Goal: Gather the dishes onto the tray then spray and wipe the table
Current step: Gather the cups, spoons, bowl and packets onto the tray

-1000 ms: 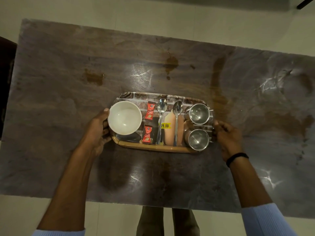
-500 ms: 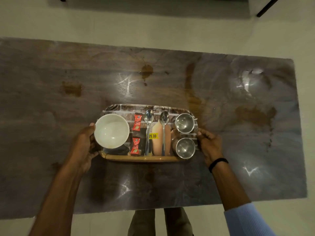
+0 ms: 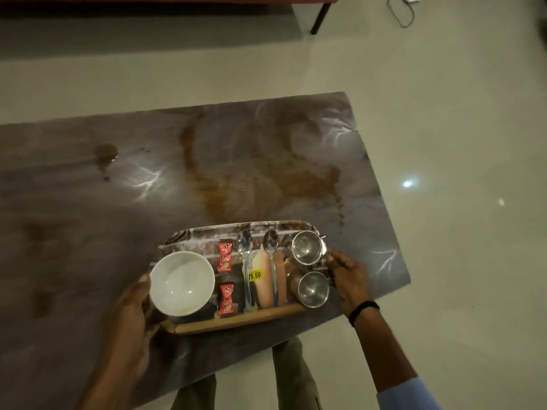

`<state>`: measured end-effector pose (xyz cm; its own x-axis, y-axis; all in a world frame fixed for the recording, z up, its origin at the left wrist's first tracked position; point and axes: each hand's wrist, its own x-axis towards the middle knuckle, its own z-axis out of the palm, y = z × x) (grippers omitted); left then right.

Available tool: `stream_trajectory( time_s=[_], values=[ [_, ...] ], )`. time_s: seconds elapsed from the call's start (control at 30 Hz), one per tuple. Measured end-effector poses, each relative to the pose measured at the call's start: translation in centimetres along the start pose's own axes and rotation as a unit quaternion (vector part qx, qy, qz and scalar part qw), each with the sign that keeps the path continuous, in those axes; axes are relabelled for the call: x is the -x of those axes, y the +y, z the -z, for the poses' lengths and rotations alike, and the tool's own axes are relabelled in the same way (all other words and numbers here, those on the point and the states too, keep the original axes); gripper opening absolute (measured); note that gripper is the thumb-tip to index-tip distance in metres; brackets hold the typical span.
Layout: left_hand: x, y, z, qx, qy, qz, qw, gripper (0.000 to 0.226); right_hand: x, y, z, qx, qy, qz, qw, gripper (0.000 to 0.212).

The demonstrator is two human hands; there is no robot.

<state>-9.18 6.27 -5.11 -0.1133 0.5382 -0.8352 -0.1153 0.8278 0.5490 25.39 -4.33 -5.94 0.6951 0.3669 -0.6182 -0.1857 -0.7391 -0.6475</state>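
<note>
- The left grip [image 3: 130, 315] clasps the tray [image 3: 236, 321] at its left end, beside the white bowl [image 3: 182, 282]. The right grip [image 3: 349, 279] clasps the right rim by the two steel cups [image 3: 306, 247]. One grip at each end likely keeps the load level.
- The tray is at the bench [image 3: 88, 217] near edge, close to its right corner; resting or lifted, I cannot tell.
- Spoons [image 3: 244, 250] and sachets [image 3: 225, 257] lie mid-tray, so gathering looks done.
- Brown stains [image 3: 225, 184] mark the bench middle; spraying and wiping are not yet done.
</note>
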Motion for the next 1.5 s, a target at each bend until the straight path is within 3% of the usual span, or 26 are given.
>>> stream_trajectory(
  time_s=[0.13,0.3,0.6,0.77,1.0,1.3,1.5],
  values=[
    [2.3,-4.3,-6.4,-0.023,-0.036,-0.015,0.999,0.027,-3.1,0.7,6.9,-0.03,0.01,0.002,0.999,0.013],
    [4.0,-9.5,-14.2,0.014,0.01,0.037,0.999,0.023,-7.8,2.3,14.1,-0.023,0.041,-0.005,0.999,0.014],
    [6.4,-13.3,-22.8,0.026,0.042,0.082,0.995,0.017,-13.8,3.6,20.3,-0.024,0.014,-0.014,1.0,0.016],
    [6.0,-14.0,-23.9,0.018,0.053,0.07,0.996,0.026,-14.9,3.1,20.7,-0.019,-0.022,-0.006,1.0,0.022],
    [6.2,-14.5,-23.7,0.01,0.05,0.07,0.996,0.02,-15.2,3.0,20.7,-0.029,-0.035,0.005,0.999,0.017],
    [5.8,-14.7,-22.5,0.01,0.044,0.061,0.997,0.037,-15.6,3.9,20.7,-0.016,0.026,-0.032,0.999,0.019],
    [6.4,-14.1,-19.6,0.006,0.073,0.055,0.996,0.043,-13.3,2.0,21.2,0.205,0.149,0.049,0.966,0.026]
  ],
)
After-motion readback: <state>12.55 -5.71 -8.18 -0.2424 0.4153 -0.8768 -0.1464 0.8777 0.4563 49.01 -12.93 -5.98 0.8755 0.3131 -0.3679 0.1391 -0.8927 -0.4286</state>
